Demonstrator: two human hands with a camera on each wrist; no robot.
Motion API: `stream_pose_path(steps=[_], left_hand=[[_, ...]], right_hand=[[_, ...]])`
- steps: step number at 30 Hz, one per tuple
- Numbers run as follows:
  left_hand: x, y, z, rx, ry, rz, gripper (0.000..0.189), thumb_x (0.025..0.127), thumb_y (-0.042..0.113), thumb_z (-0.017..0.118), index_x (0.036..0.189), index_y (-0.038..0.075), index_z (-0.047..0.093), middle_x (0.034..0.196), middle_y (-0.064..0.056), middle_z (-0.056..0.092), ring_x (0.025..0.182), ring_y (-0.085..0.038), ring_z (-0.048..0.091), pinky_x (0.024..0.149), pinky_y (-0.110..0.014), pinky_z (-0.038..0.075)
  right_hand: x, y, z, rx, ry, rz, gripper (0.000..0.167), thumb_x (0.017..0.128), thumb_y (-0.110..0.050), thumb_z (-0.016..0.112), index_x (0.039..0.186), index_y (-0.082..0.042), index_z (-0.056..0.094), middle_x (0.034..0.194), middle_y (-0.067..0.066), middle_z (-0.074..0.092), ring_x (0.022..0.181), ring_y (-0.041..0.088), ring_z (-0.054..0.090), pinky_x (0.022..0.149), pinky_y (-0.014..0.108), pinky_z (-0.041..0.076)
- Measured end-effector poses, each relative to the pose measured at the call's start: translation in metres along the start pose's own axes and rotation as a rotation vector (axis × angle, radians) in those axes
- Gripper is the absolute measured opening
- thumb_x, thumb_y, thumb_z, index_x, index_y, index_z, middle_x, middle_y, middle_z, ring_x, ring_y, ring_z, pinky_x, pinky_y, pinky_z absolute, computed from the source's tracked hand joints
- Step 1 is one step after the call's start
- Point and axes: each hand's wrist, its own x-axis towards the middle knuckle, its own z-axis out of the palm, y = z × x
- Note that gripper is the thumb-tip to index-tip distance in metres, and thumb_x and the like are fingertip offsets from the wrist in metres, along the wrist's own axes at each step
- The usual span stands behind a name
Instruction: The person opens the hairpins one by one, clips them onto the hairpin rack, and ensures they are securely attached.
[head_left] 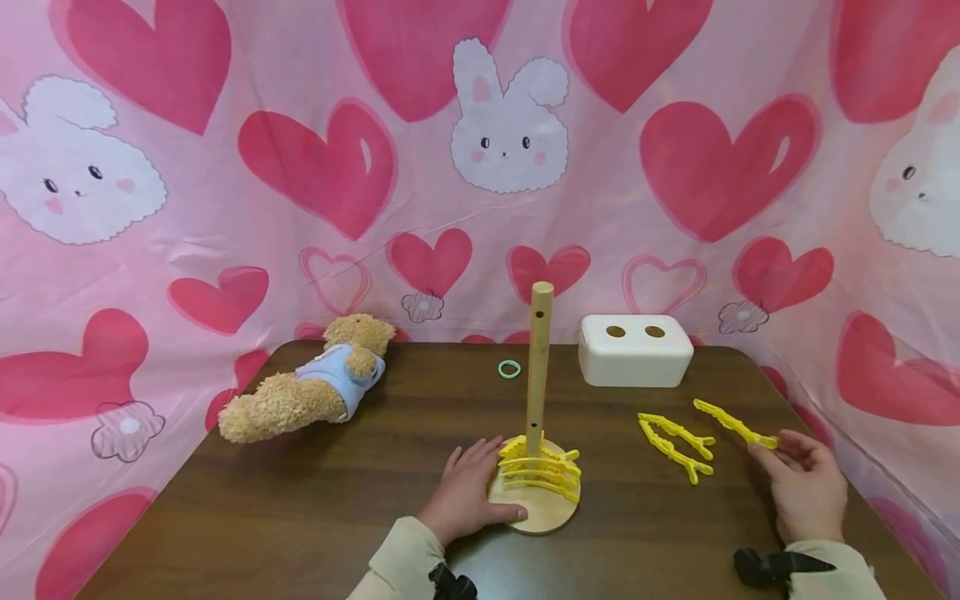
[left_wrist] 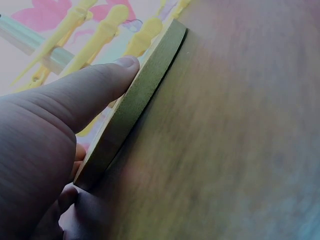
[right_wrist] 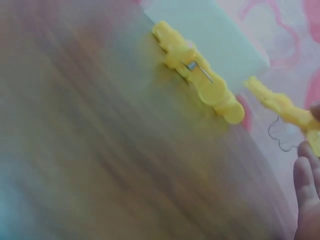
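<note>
A wooden stand with an upright post (head_left: 537, 367) rises from a round base (head_left: 536, 518). Several yellow clips (head_left: 542, 468) lie in a stack around the foot of the post. My left hand (head_left: 472, 492) rests against the left side of the base, fingers straight; in the left wrist view its thumb (left_wrist: 95, 90) presses on the base's edge (left_wrist: 132, 110). At the right, my right hand (head_left: 810, 487) pinches one end of a yellow plastic clip (head_left: 731, 421). Beside it, another yellow clip (head_left: 678, 442) lies spread in a V; the right wrist view shows its metal spring (right_wrist: 191, 65).
A white box (head_left: 636, 362) with two round holes stands at the back right. Behind the post lies a small green ring (head_left: 509, 369). A teddy bear (head_left: 315, 383) in a blue shirt lies at the back left. A pink patterned cloth (head_left: 420, 192) hangs behind the table.
</note>
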Motion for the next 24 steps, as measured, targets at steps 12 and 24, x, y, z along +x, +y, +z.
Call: stream_pose_path(steps=[12,24], left_hand=[[0.001,-0.001,0.001,0.011,0.015,0.011,0.098,0.074,0.062,0.079,0.149,0.009,0.047,0.159,-0.006,0.039,0.147,-0.032,0.031,0.119,-0.06,0.014],[0.001,0.001,0.0,0.015,-0.038,-0.002,0.098,0.075,0.065,0.077,0.152,0.015,0.045,0.161,-0.002,0.036,0.149,-0.031,0.026,0.119,-0.061,0.011]], right_hand=[[-0.041,-0.014,0.028,0.197,-0.094,-0.062,0.042,0.076,0.01,0.082,0.11,-0.005,0.062,0.095,-0.003,0.062,0.081,0.006,0.059,0.066,0.01,0.052],[-0.086,-0.022,0.057,0.169,-0.318,-0.116,0.032,0.079,0.01,0.08,0.106,0.007,0.062,0.092,-0.002,0.069,0.081,0.007,0.067,0.071,0.016,0.056]])
